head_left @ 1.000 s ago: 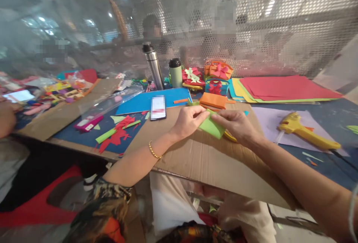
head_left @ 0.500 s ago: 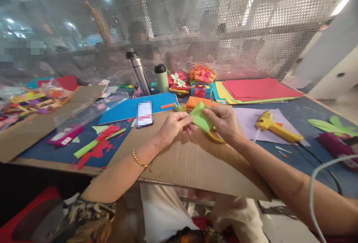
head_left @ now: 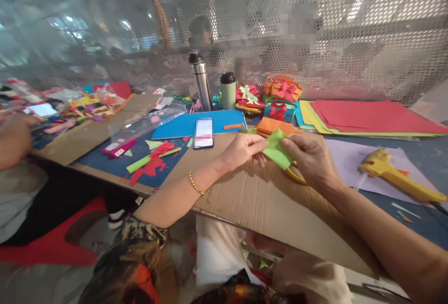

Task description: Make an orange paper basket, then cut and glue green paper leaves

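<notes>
Between my two hands is a small piece of green paper [head_left: 279, 149], held up above a brown cardboard sheet [head_left: 238, 196]. My left hand [head_left: 245, 149] pinches its left edge between thumb and fingers. On the right side, my right hand [head_left: 310, 159] grips the same paper with the thumb on top. Under the paper, the yellow handle [head_left: 297, 176] of some tool shows, mostly hidden. Just behind my hands lies a folded orange paper piece [head_left: 275, 127]. A phone [head_left: 203, 133] with a lit screen rests to the left of them.
A yellow glue gun [head_left: 395, 173] lies on lilac paper at right. Behind are stacked coloured sheets [head_left: 378, 115], paper boxes with bows [head_left: 282, 90], a steel flask [head_left: 201, 82] and a green cup [head_left: 228, 92]. Red scraps [head_left: 152, 162] lie left. Another person's arm [head_left: 16, 138] is at far left.
My view has swung left, so things appear shifted right and another person's arm shows at left. Both hands keep hold of the green paper, its pose nearly the same.
</notes>
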Demonstrator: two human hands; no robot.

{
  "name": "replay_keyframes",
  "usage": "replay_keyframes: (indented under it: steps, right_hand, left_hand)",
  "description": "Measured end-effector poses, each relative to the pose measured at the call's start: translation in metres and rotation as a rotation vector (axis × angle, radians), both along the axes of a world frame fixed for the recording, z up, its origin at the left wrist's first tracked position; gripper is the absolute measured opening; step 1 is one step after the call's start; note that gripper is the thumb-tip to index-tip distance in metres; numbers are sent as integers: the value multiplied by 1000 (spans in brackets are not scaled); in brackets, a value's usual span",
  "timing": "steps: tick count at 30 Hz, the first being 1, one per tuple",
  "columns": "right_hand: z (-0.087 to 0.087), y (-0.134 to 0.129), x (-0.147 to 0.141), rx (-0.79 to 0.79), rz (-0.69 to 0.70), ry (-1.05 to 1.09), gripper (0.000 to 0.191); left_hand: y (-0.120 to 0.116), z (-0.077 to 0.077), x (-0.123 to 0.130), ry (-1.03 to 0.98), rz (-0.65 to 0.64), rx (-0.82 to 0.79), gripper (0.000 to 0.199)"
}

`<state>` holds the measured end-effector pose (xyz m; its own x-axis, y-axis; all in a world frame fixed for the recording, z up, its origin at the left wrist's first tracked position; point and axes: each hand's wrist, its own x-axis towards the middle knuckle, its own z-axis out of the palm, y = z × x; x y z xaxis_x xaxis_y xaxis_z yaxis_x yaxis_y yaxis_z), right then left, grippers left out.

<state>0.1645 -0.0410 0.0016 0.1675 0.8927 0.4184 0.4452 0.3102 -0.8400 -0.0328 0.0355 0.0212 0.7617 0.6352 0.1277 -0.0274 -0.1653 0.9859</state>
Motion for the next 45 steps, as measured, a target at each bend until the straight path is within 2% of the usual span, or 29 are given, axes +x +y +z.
replay_keyframes:
  steps: [4, 7, 10, 13, 18, 24, 30, 34, 39, 45]
  right_hand:
    - [0, -1, 1, -58, 24, 1, 61]
    - [6, -1, 5, -85, 68, -143, 65]
    - [11, -1, 8, -40, 38, -283, 69]
    - [11, -1, 5, -33, 31, -257, 73]
    - [10, -6, 1, -59, 48, -146, 70]
    - [18, -13, 1, -22, 72, -286, 70]
    - [21, -16, -3, 97, 141, -391, 68]
    - [22, -16, -2, 103, 182, -379, 68]
    - [22, -14, 1, 83, 184, -381, 72]
    - [16, -5, 9, 162, 116, -464, 69]
  left_hand:
    - [0, -5, 4, -9, 64, -26, 40]
    - [0, -6, 5, 26, 94, 26, 30]
    - [-4, -8, 5, 71, 121, 119, 31]
    - [-11, -11, 8, 111, 110, 174, 35]
    - [-20, -14, 12, 109, 64, 28, 36]
    - [-34, -21, 7, 33, -6, -176, 45]
    - [-47, -23, -5, 49, 2, -107, 50]
    - [-43, -18, -5, 36, -43, -103, 46]
    - [-32, -19, 2, 51, -196, -297, 57]
    - [-24, -24, 18, 11, -149, -349, 46]
